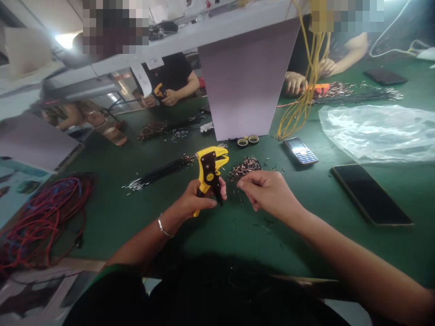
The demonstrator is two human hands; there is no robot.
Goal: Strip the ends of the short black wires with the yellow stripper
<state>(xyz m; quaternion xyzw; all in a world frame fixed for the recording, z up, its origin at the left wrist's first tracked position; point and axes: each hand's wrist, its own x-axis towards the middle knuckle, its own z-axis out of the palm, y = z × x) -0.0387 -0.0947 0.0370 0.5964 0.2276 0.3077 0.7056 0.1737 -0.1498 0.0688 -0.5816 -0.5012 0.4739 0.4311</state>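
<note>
Grasping yellow stripper (210, 174) in L hand (190, 199), nose R; pinching w/ R hand (268, 189) just beside wire pile (245, 166), can't tell if on anything. Hemmed by black wires (163, 172) L, big phone (372, 194) R, panel (249, 81) beyond, near edge (306, 280) by lap. Working at green tbl (220, 240), opp. co-workers (173, 74).

I can't read any lettering from here; marks on the keypad phone (301, 151) and white label (155, 62) are too small.
</note>
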